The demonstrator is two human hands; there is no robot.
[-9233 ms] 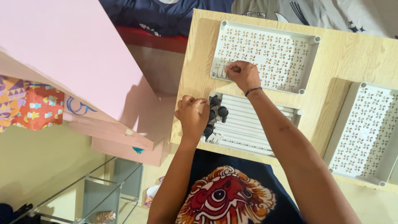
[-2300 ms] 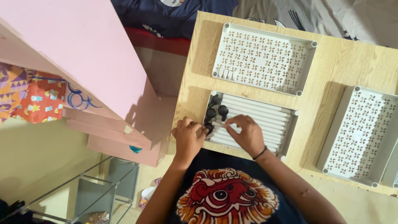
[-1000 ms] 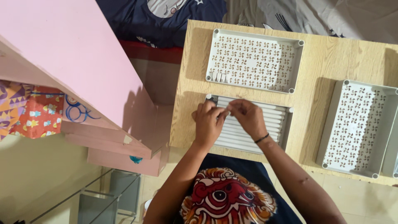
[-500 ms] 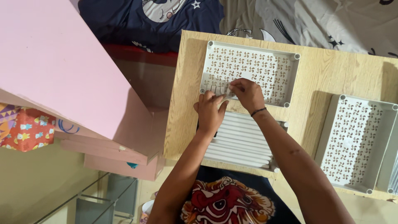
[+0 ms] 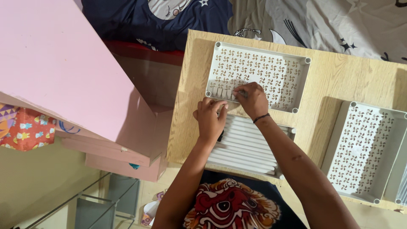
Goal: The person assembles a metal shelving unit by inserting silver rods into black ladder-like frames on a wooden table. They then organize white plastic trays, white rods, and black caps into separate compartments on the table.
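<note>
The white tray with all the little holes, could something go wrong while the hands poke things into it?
Maybe. The perforated tray already has a few small pieces standing along its near edge, right beside the right hand; a bump might knock them over. The ribbed tray lies at the front edge of the wooden table, under both forearms, so a nudge could perhaps push it off. The left hand hides what it holds, so a small piece could slip out unseen.

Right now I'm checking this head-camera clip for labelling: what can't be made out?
- Whatever the right hand pinches at the perforated tray: fingers cover it, too small.
- Dark items under the left hand on the ribbed tray: palm hides them.
- Second perforated tray: cut off by the right edge.
- Left-hand grip: unclear.
</note>
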